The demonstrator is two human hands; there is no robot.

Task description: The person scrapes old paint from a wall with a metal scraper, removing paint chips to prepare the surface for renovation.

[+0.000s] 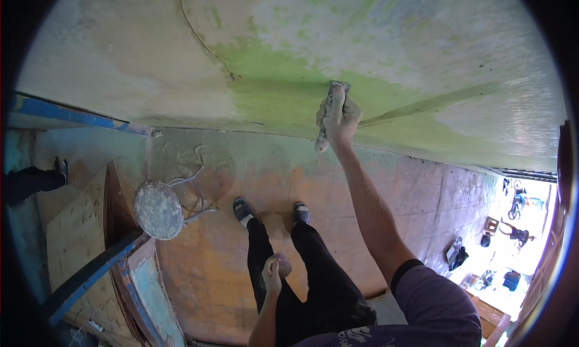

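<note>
Green shows through broad, streaky whitish patches on the wall [271, 60], which sweeps from 10 o'clock over 12 to 3. Below it the floor [211, 280], tiled and dusty orange-brown, runs from 7 o'clock round to 4. Between 3 and 4 o'clock lies a bright opening [538, 193], with a bike [515, 203] and a person [518, 234] small within it. Toward 8 o'clock a wooden panel [75, 217] stands tilted, a blue bar [99, 277] crossing in front. Dark trousers [322, 265], the wearer's own, rise from 6 o'clock and end in sandals [243, 211] near the centre. At 9 o'clock, by the rim, another person's leg [33, 181] enters. Between 8 and 9 is a round stool [158, 209], spattered whitish (its pale legs show on the 3 o'clock side). Toward 1 o'clock, near the centre, the right hand [342, 117] has its grip pinching a crusted grey scraper [325, 127], thumb along it, against the green part of the wall. At 6 o'clock the left hand [272, 276] is curled beside a rounded brownish thing [286, 266]; whether that grip is closed on it I cannot tell.
</note>
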